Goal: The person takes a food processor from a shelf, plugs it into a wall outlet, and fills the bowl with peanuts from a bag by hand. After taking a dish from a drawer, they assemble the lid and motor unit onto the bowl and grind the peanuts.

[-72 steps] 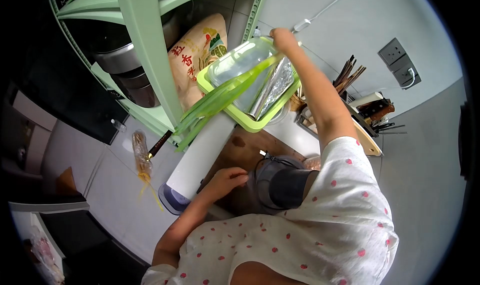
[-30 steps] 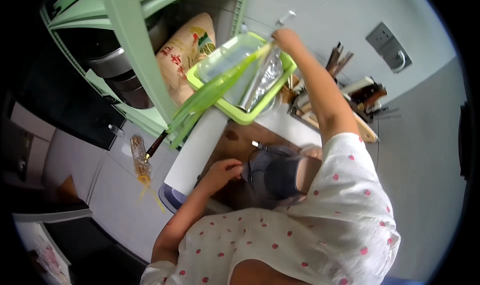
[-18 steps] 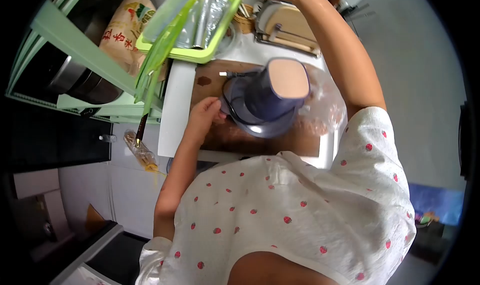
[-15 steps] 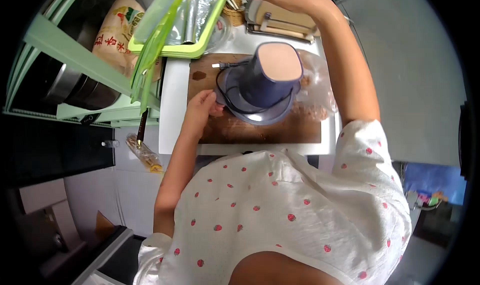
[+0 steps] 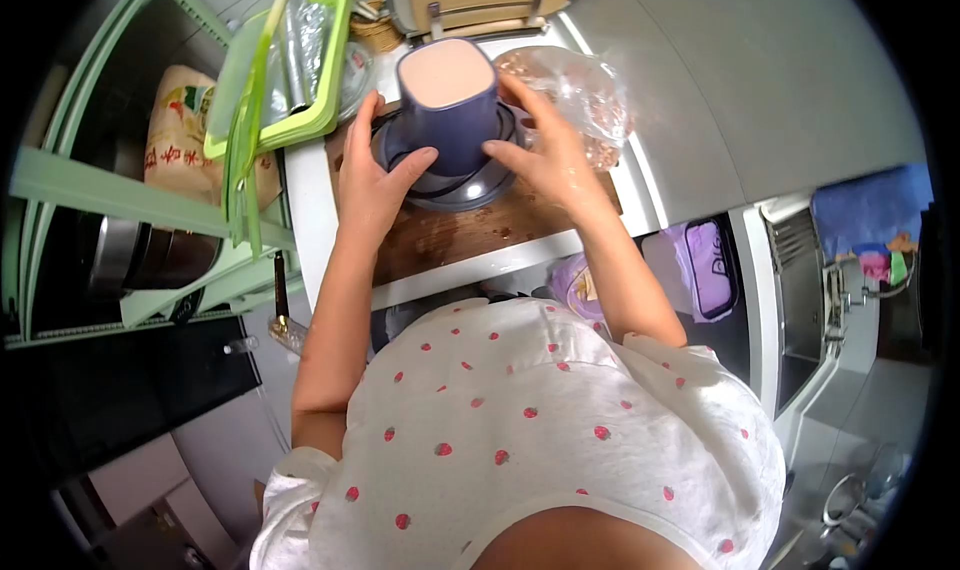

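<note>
Green shelving is standing beside our bench, where a dark blue appliance is resting on a brown board. We are holding our left hand and right hand spread around its sides; whether both are touching it, we cannot tell. A clear bag is lying beyond.

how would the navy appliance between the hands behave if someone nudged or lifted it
The navy appliance would probably stay stiff, as its walls look hard and moulded. Its smooth, gently rounded sides may feel somewhat slippery. The broad base beneath it suggests a light nudge likely wouldn't tip it.
</note>
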Demonstrator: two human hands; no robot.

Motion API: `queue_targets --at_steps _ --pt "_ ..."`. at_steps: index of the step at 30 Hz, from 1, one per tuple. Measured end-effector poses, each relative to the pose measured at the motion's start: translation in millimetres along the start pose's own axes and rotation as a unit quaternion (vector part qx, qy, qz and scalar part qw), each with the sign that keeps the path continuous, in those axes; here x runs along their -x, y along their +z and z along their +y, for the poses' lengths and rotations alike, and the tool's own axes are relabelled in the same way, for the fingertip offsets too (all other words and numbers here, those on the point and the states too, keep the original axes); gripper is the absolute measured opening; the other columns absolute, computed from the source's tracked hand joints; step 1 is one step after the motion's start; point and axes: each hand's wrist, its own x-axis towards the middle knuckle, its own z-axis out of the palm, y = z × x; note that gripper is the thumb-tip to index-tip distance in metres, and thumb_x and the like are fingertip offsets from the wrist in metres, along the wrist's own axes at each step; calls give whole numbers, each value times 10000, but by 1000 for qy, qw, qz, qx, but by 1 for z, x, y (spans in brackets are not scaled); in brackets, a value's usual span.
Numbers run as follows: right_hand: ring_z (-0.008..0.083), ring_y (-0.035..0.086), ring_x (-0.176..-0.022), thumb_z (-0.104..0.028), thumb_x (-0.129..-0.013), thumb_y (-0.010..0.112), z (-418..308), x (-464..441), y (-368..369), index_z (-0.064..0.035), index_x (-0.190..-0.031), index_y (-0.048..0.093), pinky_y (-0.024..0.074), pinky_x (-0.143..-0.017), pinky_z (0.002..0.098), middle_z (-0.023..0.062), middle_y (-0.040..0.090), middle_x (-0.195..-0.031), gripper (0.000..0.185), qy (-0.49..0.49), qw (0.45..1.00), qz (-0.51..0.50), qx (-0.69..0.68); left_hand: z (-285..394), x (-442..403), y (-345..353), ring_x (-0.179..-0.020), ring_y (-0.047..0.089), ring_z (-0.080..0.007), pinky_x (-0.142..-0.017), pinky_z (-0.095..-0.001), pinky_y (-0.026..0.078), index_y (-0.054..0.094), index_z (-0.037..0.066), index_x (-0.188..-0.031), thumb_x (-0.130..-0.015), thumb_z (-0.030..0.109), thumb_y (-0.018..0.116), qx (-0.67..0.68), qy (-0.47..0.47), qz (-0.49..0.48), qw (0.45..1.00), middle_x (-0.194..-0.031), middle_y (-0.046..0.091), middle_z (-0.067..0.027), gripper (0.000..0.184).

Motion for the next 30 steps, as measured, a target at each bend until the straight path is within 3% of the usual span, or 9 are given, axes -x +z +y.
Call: queue_targets --at_steps 2,4,7,11,17,23,25,29,30 --pt "256 460 -1127 -78 -672 690 -2 -5 2 -58 -1294 349 359 -937 345 174 473 -1212 709 1 1000 0 23 -3 -15 10 -1167 407 -293 -956 -343 337 232 -11 -1321 -586 249 783 -10 39 -55 998 -1232 423 -197 955" --pt "273 445 -1145 -81 -666 693 3 -12 -3 -58 -1305 329 349 -949 346 185 453 -1232 736 0 999 -5 41 3 -26 17 -1169 402 -281 -959 -346 335 208 -6 -1328 -583 246 788 43 43 -89 994 -1239 416 -192 977" --pt "325 410 -1157 -152 -617 724 20 -27 1 -32 -1286 329 343 -951 370 203 424 -1250 786 -28 993 -84 -79 11 -32 21 -1151 410 -248 -958 -349 340 173 6 -1329 -557 247 808 124 22 -138 982 -1236 413 -168 1028" --pt "283 422 -1164 -121 -611 730 23 -34 -2 -76 -1314 314 339 -958 346 178 452 -1244 818 -59 984 -128 -110 16 -29 28 -1102 448 -235 -935 -338 364 236 7 -1288 -542 231 812 112 33 -113 987 -1193 443 -153 968" --pt "260 452 -1143 -125 -615 737 17 -34 -4 -54 -1296 344 359 -939 328 163 478 -1226 789 -76 984 -108 -122 10 -31 34 -1018 509 -212 -886 -324 406 332 -4 -1211 -549 224 803 102 51 -54 992 -1101 509 -138 845" --pt "257 462 -1129 -186 -620 743 -12 -51 -13 -49 -1289 353 360 -937 322 160 490 -1209 787 -143 980 -78 -118 48 -37 21 -963 529 -178 -837 -305 439 367 4 -1168 -585 147 777 218 74 -20 973 -1065 520 -111 727" --pt "244 403 -1190 -204 -673 717 -27 -57 -22 -46 -1292 368 320 -989 369 130 461 -1243 728 -150 976 -94 -124 58 -36 16 -936 538 -171 -830 -306 445 394 7 -1146 -604 102 759 249 66 -5 966 -1033 531 -97 660" --pt "210 479 -1096 -221 -729 678 -26 -67 -27 -37 -1241 439 356 -952 329 101 512 -1177 595 -143 953 -137 -232 73 -32 -1 -873 560 -169 -801 -296 458 464 -10 -1096 -636 66 725 284 69 31 956 -994 550 -88 535" --pt "198 505 -1045 -220 -738 670 -21 -67 -30 -30 -1204 472 383 -909 325 86 538 -1135 541 -77 969 -110 -210 79 -29 -5 -862 561 -166 -794 -292 459 472 -12 -1090 -647 58 713 308 62 57 948 -988 553 -85 509"
